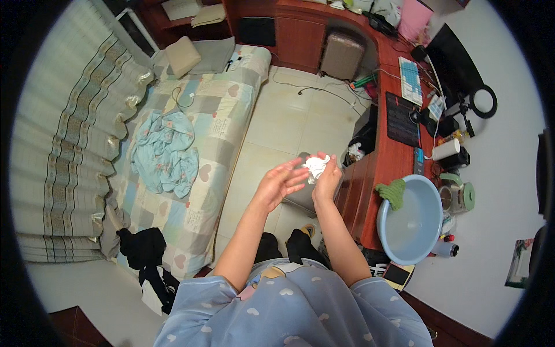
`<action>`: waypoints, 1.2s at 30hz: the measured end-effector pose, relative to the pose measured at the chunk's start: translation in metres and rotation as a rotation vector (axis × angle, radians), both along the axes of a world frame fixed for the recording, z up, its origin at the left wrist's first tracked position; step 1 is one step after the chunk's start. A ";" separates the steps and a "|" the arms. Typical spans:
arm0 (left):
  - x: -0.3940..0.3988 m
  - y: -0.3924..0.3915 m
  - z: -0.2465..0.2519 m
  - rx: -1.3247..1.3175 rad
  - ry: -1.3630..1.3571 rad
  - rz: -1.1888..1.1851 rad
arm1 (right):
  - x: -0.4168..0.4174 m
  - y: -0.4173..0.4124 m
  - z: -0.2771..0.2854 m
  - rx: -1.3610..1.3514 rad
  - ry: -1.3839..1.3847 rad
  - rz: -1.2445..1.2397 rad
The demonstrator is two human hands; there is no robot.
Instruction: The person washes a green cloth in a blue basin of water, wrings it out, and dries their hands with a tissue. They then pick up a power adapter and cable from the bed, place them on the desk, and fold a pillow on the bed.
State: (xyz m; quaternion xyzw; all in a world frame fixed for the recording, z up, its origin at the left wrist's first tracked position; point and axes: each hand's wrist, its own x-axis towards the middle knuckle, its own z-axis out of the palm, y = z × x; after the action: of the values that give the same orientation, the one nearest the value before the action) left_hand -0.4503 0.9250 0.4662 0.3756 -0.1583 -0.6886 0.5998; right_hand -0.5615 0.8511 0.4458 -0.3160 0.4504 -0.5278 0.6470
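Note:
A crumpled white tissue or thin cloth (317,167) is held in my right hand (327,180), pressed between its thumb and fingers. My left hand (279,182) is just left of it, fingers spread and palm turned towards the white bundle; whether its fingertips touch the bundle is hard to tell. Below both hands is a grey stool (301,201), partly covered by them. To the right, a light blue plastic basin (409,230) stands at the desk's edge, with a green cloth (392,194) draped over its rim.
A reddish wooden desk (388,167) curves along the right, bearing a keyboard (410,81), a glass jug (459,196) and other items. A black bin (366,126) stands beside it. The bed (217,160) on the left holds a crumpled light blue cloth (167,152). Cables (323,90) cross the tiled floor.

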 end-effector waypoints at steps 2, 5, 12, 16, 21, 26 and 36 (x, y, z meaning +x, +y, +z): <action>0.023 0.014 -0.013 0.041 0.254 0.186 | 0.030 0.018 0.011 -0.262 0.093 0.138; 0.044 0.023 -0.033 -0.094 0.570 0.196 | 0.073 0.069 0.006 -0.620 0.361 0.578; 0.117 0.081 -0.068 0.108 0.472 0.425 | 0.164 0.124 -0.024 -0.645 0.318 0.963; 0.179 0.117 -0.101 -0.470 0.848 0.320 | 0.212 0.137 0.011 -0.189 0.093 0.872; 0.208 0.127 -0.044 -0.161 0.433 0.252 | 0.243 0.144 0.001 0.450 -0.181 1.186; 0.231 0.137 -0.049 -0.195 0.172 0.368 | 0.282 0.162 -0.035 -0.040 0.340 1.042; 0.274 0.089 -0.038 -0.160 -0.005 0.757 | 0.314 0.143 0.009 -0.652 0.280 0.823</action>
State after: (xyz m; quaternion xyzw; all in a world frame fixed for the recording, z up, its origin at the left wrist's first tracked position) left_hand -0.1766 1.0138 0.4284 0.3612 -0.0632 -0.4032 0.8384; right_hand -0.2472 0.9946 0.4544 -0.7179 0.1841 -0.2961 0.6025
